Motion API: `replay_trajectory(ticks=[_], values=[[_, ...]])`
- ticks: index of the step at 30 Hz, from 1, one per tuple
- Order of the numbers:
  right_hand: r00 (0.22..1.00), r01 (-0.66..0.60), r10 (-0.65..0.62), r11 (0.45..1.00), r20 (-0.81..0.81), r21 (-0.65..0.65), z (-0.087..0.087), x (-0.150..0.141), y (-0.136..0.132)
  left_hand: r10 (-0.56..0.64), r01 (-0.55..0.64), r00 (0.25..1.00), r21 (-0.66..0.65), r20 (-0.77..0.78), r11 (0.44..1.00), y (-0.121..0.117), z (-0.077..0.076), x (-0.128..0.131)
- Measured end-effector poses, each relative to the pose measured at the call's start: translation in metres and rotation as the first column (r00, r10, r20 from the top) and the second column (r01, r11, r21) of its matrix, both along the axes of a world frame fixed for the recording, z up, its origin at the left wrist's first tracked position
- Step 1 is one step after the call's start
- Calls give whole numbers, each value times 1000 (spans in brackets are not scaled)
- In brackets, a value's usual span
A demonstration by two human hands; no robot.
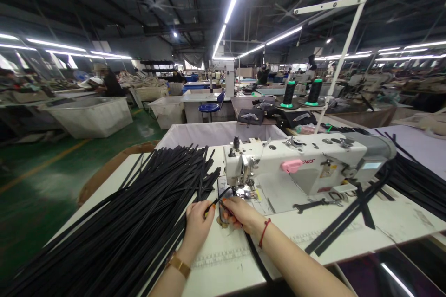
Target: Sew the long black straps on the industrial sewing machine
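A white sewing machine (296,162) stands on the table, and both hands are in front of its needle area. My left hand (199,220) is closed on a narrow black strap (216,200) that runs toward the presser foot (240,191). A small yellow-green piece (208,211) shows by its fingers; its kind is unclear. Close beside it, my right hand (240,213) has its fingers pinched together near the same strap. What lies inside them is mostly hidden. Another length of black strap (257,260) runs from beneath the right wrist to the table's front edge.
A big pile of black straps (139,222) covers the table's left side. Right of the machine lie a wrench (310,206), loose strap pieces (348,216) and another strap pile (418,181). Behind stand thread cones (288,93) and a pale bin (195,134).
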State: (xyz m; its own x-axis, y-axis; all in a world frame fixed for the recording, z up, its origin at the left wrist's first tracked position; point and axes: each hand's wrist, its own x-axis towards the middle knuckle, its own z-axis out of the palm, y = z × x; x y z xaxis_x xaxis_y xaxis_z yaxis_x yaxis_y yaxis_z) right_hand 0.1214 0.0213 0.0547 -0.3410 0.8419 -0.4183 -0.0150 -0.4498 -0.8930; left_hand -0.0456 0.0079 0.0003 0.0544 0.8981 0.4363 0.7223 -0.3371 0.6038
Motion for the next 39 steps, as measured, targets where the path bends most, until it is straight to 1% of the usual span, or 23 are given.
replay_trajectory(ticks=[5, 9, 12, 14, 15, 17, 19, 21, 24, 26, 27, 29, 30, 31, 32, 33, 34, 35, 36, 37, 39], values=[[999, 47, -46, 997, -19, 60, -1, -8, 2, -13, 13, 1000, 16, -1, 1000, 0, 0, -1], [992, 124, -124, 979, -13, 164, 2, -6, -7, -21, 20, 999, 29, 43, 999, -2, 3, -2], [989, 143, -148, 959, 4, 243, 5, 10, -25, -40, 33, 992, 60, 120, 998, -6, 7, -3], [988, 119, -145, 938, 58, 326, 4, 29, -42, -53, 41, 987, 82, 151, 996, -9, 11, -3], [982, 107, -159, 917, 106, 384, 2, 41, -50, -60, 45, 985, 94, 162, 995, -11, 14, -3], [948, 99, -237, 855, 214, 509, -8, 66, -65, -69, 47, 980, 118, 188, 992, -14, 21, -3], [892, 99, -334, 802, 306, 589, -20, 87, -76, -64, 32, 973, 145, 223, 989, -18, 31, -3], [859, 85, -371, 783, 353, 616, -33, 102, -83, -34, -12, 965, 174, 259, 985, -23, 44, -4], [864, 58, -352, 780, 360, 623, -45, 111, -86, 57, -133, 945, 220, 322, 966, -39, 66, -14], [874, 51, -338, 778, 349, 626, -48, 112, -86, 149, -256, 911, 242, 385, 936, -57, 81, -32], [878, 51, -336, 775, 341, 630, -49, 113, -85, 203, -327, 885, 250, 418, 912, -69, 89, -44], [884, 68, -346, 762, 316, 644, -48, 112, -85, 289, -464, 811, 258, 509, 848, -97, 104, -77], [886, 79, -353, 755, 302, 651, -48, 112, -85, 312, -527, 761, 262, 568, 808, -114, 111, -96], [889, 87, -357, 748, 288, 658, -47, 112, -85, 296, -581, 683, 251, 668, 774, -132, 118, -118], [892, 92, -358, 742, 276, 664, -47, 112, -85, 249, -625, 587, 237, 771, 744, -152, 124, -140], [894, 93, -359, 735, 269, 672, -46, 112, -86, 188, -647, 492, 213, 850, 732, -173, 129, -163], [895, 89, -358, 727, 265, 681, -46, 113, -86, 166, -661, 406, 163, 899, 733, -196, 133, -184], [895, 83, -358, 719, 266, 690, -47, 113, -85, 180, -683, 331, 104, 926, 723, -220, 136, -205], [894, 77, -359, 712, 268, 697, -48, 114, -85, 208, -730, 265, 55, 942, 681, -244, 138, -223], [892, 72, -360, 708, 272, 703, -49, 115, -83, 256, -773, 221, 9, 941, 634, -269, 139, -238], [894, 60, -351, 708, 277, 704, -54, 117, -79, 363, -855, 164, -51, 917, 516, -316, 140, -258]])
